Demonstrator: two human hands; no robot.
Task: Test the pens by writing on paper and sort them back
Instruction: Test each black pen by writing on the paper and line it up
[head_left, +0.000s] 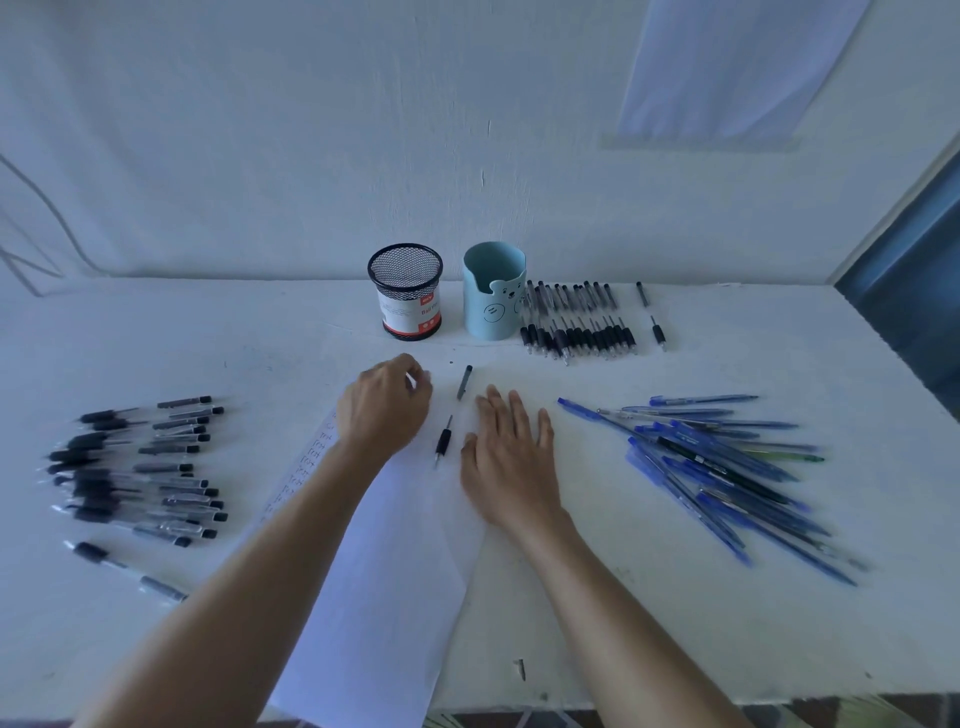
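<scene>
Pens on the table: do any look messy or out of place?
Yes. The blue pens lie in a crisscross heap on the right, unlike the neat black row at the back. One stray pen lies apart beside that row, and a lone pen lies apart from the left pile.

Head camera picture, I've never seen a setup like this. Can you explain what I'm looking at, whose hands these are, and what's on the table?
There is no machine here. A person wears a camera on the head, looking down at their own arms. The left hand is curled above a sheet of paper; whether it holds anything is unclear. The right hand lies flat and open. One pen lies between them. At left lie black pens, at right blue pens, and behind is a row of black pens beside a blue cup and a mesh cup.
</scene>
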